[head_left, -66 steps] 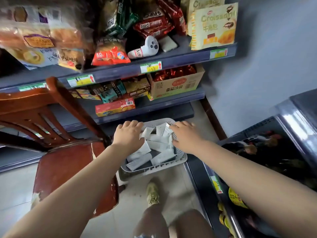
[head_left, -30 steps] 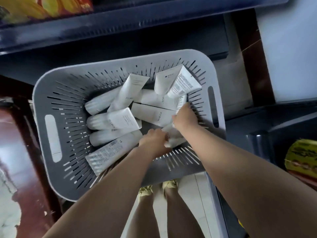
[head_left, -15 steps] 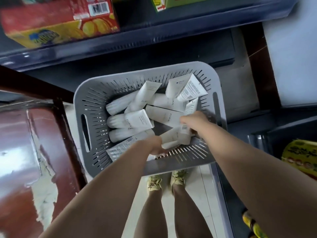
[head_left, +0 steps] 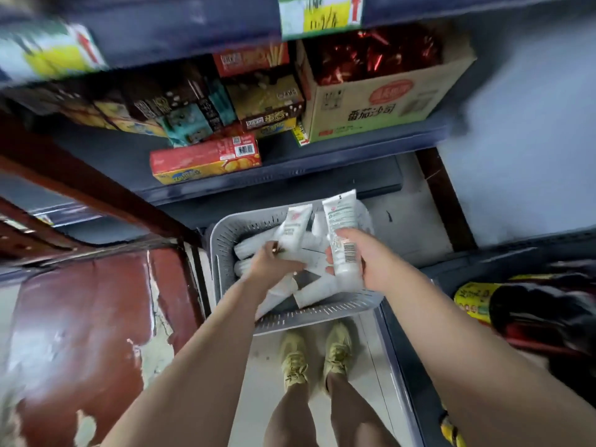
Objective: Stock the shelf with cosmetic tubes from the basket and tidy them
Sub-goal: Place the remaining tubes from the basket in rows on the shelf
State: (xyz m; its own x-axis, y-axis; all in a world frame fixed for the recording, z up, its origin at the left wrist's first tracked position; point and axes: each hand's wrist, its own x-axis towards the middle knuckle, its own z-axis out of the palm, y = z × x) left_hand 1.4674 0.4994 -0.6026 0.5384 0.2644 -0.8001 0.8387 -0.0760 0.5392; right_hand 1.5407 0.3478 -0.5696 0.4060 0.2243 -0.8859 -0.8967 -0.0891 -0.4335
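The grey basket (head_left: 317,314) stands on the tiled floor (head_left: 258,366), against the foot of the shelf unit, with the person's yellow shoes (head_left: 316,358) just beside its near wall. White tubes (head_left: 317,290) lie loose inside it, some crossing one another.

The right hand (head_left: 362,258) is above the basket's right side. Its fingers and thumb are curled round one tube (head_left: 342,235), which stands near upright, flat end up, barcode toward the camera. The left hand (head_left: 274,262) is above the basket's centre; its fingers grip a second tube (head_left: 295,229), which tilts up and to the right. The two held tubes are near each other but apart.

The dark blue shelf (head_left: 290,171) above the basket carries a red and yellow box (head_left: 206,159) at its front edge, stacked snack boxes (head_left: 193,108) behind it, and an open carton (head_left: 380,95) of red foil packets at its right end. A price label (head_left: 321,14) hangs on the edge of the shelf above.

A red wooden chair (head_left: 80,317) with worn paint stands at the left of the basket. A grey wall (head_left: 522,156) closes the right side. A dark unit (head_left: 532,304) at the right holds packaged goods.
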